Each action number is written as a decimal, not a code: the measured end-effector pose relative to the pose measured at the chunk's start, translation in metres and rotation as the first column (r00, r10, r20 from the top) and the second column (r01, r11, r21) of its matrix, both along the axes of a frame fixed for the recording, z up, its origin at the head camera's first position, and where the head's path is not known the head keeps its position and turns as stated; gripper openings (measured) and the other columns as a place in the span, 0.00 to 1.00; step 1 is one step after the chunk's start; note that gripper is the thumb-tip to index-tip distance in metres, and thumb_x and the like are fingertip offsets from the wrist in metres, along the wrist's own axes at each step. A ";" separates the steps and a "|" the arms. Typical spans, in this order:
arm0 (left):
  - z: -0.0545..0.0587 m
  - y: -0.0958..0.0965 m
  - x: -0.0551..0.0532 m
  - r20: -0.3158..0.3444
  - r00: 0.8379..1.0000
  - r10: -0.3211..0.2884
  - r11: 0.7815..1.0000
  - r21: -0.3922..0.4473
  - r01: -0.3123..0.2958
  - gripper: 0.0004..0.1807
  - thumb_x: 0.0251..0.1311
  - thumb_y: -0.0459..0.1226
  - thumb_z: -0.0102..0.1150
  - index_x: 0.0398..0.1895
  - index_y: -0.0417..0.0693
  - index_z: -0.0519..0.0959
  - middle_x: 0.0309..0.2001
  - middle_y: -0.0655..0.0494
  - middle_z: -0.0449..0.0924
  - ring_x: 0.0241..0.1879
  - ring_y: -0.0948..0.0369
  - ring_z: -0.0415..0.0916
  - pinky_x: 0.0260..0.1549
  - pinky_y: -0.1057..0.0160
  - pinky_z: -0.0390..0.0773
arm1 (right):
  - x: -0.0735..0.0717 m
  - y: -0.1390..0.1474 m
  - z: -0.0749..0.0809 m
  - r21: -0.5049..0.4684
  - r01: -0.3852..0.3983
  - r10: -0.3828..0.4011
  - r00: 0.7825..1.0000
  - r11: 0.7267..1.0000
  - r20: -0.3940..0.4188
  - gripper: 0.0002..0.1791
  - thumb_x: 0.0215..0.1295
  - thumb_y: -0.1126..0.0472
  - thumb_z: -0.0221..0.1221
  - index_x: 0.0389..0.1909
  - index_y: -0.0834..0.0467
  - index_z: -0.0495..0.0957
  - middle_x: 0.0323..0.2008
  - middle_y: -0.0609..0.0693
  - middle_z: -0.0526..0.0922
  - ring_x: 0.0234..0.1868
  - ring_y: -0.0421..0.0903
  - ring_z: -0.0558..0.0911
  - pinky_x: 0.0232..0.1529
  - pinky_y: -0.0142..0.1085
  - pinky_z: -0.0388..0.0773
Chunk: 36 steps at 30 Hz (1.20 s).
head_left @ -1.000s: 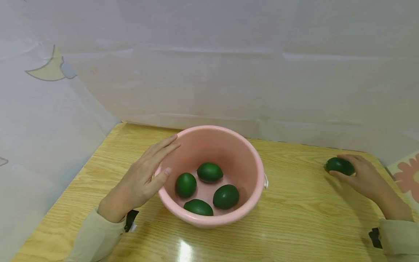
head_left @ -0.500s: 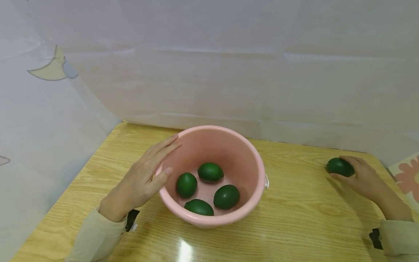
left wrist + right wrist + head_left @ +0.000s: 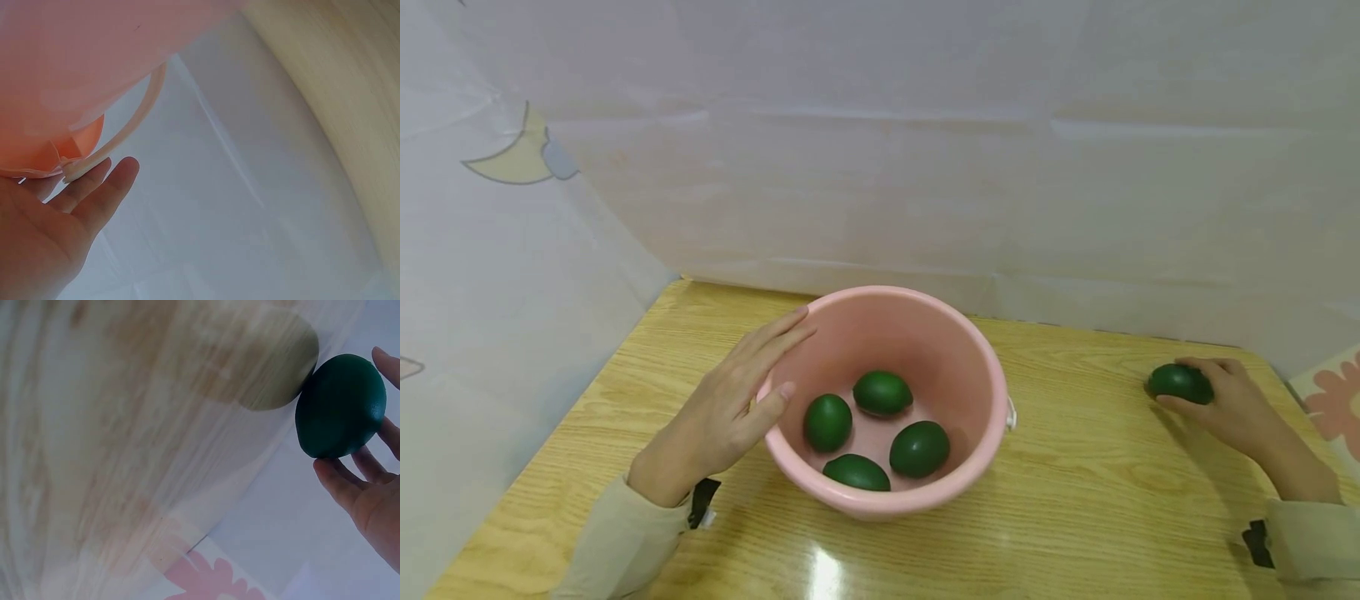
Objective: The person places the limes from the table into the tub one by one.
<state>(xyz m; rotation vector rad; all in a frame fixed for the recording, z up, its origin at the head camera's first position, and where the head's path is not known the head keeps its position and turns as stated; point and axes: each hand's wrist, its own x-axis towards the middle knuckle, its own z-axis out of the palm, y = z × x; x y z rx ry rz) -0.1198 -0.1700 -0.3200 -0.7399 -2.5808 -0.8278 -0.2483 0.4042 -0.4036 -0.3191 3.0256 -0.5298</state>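
Note:
A pink bucket (image 3: 880, 505) stands on the wooden table, with several smooth, dark green oval fruits (image 3: 883, 393) lying on its bottom. My left hand (image 3: 718, 408) rests against the left side of its rim, fingers mostly straight and thumb over the edge. In the left wrist view, the bucket's pale handle (image 3: 137, 115) passes by the fingers of that hand. Far to the right, my right hand (image 3: 1232, 410) holds another green oval fruit (image 3: 1180, 383) between thumb and fingers. This fruit (image 3: 342, 406) touches the table in the right wrist view, where its reflection shows.
The wooden table (image 3: 1097, 483) runs up to a pale wall covering (image 3: 880, 167) behind the bucket. A white handle mount (image 3: 1011, 414) sticks out on the bucket's right side. A pink flower print (image 3: 1337, 400) is at the far right.
Almost nothing differs. Both hands, the bucket and the fruits keep their places, with only tiny shifts in the head view.

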 end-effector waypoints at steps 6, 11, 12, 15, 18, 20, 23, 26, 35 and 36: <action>0.001 0.000 0.000 -0.004 1.000 -0.009 1.000 -0.002 0.009 0.29 0.61 0.40 0.45 0.67 0.56 0.60 0.71 0.58 0.52 0.69 0.58 0.52 0.61 0.46 0.60 | 0.001 -0.002 -0.003 -0.012 -0.003 0.002 0.999 1.000 -0.037 0.41 0.56 0.46 0.60 0.59 0.71 0.58 0.54 0.83 0.53 0.45 0.75 0.62 0.32 0.62 0.67; 0.000 0.001 0.000 0.010 1.000 -0.003 1.000 0.004 0.003 0.29 0.61 0.39 0.46 0.68 0.57 0.59 0.71 0.60 0.52 0.69 0.59 0.51 0.61 0.47 0.59 | 0.003 -0.002 -0.004 -0.021 -0.006 0.005 0.999 1.000 -0.040 0.40 0.55 0.46 0.61 0.59 0.69 0.60 0.54 0.82 0.53 0.44 0.75 0.61 0.29 0.61 0.68; 0.001 0.001 0.000 0.010 1.000 -0.002 1.000 0.005 0.002 0.29 0.60 0.39 0.46 0.68 0.57 0.59 0.71 0.60 0.52 0.69 0.59 0.51 0.61 0.47 0.59 | 0.003 -0.002 -0.004 -0.021 -0.008 0.007 0.999 1.000 -0.039 0.40 0.55 0.46 0.61 0.59 0.69 0.60 0.54 0.83 0.53 0.44 0.76 0.62 0.29 0.62 0.68; 0.001 0.001 0.001 0.013 1.000 0.000 1.000 0.006 0.000 0.29 0.60 0.39 0.46 0.68 0.58 0.59 0.71 0.61 0.52 0.69 0.60 0.51 0.61 0.47 0.60 | 0.004 -0.003 -0.003 -0.017 -0.018 0.017 0.999 1.000 -0.038 0.39 0.54 0.47 0.62 0.59 0.68 0.61 0.54 0.82 0.55 0.44 0.76 0.63 0.30 0.62 0.68; 0.001 0.001 0.001 0.010 1.000 -0.005 1.000 0.003 0.005 0.29 0.61 0.40 0.45 0.68 0.57 0.59 0.71 0.60 0.52 0.69 0.60 0.51 0.61 0.47 0.59 | 0.004 -0.005 -0.002 -0.015 -0.037 0.037 0.998 0.999 -0.041 0.38 0.54 0.48 0.63 0.58 0.68 0.61 0.53 0.80 0.60 0.44 0.75 0.66 0.31 0.61 0.69; 0.000 0.000 0.000 0.003 1.000 -0.010 1.000 0.001 0.010 0.29 0.61 0.40 0.45 0.68 0.57 0.59 0.71 0.59 0.52 0.69 0.59 0.51 0.61 0.46 0.59 | 0.004 -0.006 -0.003 -0.014 -0.050 0.049 0.998 0.999 -0.050 0.38 0.54 0.50 0.63 0.58 0.68 0.62 0.52 0.78 0.64 0.44 0.74 0.68 0.32 0.61 0.70; -0.001 0.000 0.000 -0.005 1.000 -0.016 1.000 -0.001 0.016 0.29 0.62 0.40 0.44 0.68 0.56 0.59 0.71 0.58 0.52 0.69 0.58 0.51 0.61 0.46 0.59 | 0.006 -0.006 -0.003 -0.013 -0.058 0.057 0.997 0.998 -0.061 0.37 0.53 0.51 0.64 0.57 0.68 0.62 0.50 0.78 0.66 0.43 0.74 0.69 0.32 0.60 0.70; -0.001 0.000 0.000 -0.008 1.000 -0.015 1.000 -0.001 0.015 0.28 0.62 0.40 0.44 0.68 0.56 0.59 0.70 0.57 0.52 0.69 0.57 0.51 0.61 0.46 0.59 | 0.007 -0.006 -0.002 -0.016 -0.053 0.052 0.997 0.998 -0.055 0.37 0.53 0.50 0.63 0.57 0.67 0.62 0.50 0.78 0.66 0.43 0.74 0.69 0.32 0.59 0.71; 0.000 0.001 0.001 0.014 1.000 0.002 1.000 0.006 -0.002 0.30 0.60 0.39 0.46 0.68 0.58 0.59 0.71 0.61 0.52 0.69 0.61 0.51 0.61 0.47 0.59 | 0.011 -0.011 0.003 -0.057 -0.024 0.022 0.999 0.998 -0.035 0.39 0.53 0.47 0.63 0.60 0.66 0.62 0.53 0.77 0.64 0.44 0.75 0.69 0.29 0.54 0.75; 0.000 0.001 0.001 0.017 1.000 0.003 1.000 0.008 -0.003 0.30 0.60 0.39 0.46 0.68 0.58 0.59 0.71 0.62 0.52 0.69 0.61 0.51 0.62 0.48 0.59 | 0.012 -0.012 0.004 -0.061 -0.024 0.022 0.999 0.998 -0.032 0.40 0.52 0.47 0.63 0.60 0.65 0.62 0.54 0.77 0.64 0.44 0.75 0.69 0.28 0.54 0.75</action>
